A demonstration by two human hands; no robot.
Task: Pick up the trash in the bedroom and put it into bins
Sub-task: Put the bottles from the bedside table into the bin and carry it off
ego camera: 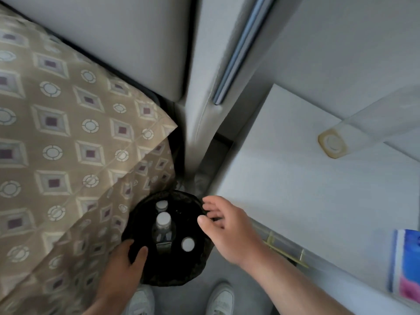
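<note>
Bottles (163, 230) inside bin (136, 223); right-hand fingers (210, 206) open above rim.

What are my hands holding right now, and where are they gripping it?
The left hand grips the black bin at its near-left rim, thumb over the edge. The right hand holds nothing; its fingers spread open by the far-right rim.

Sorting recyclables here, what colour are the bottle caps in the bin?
White: three bottle caps show in the black bin, clearest in the head view.

The black bin (168, 237) sits wedged between the patterned bedspread (68, 144) and the white table (306, 178), its mouth crowded by three capped bottles (163, 230), open only from above.
</note>
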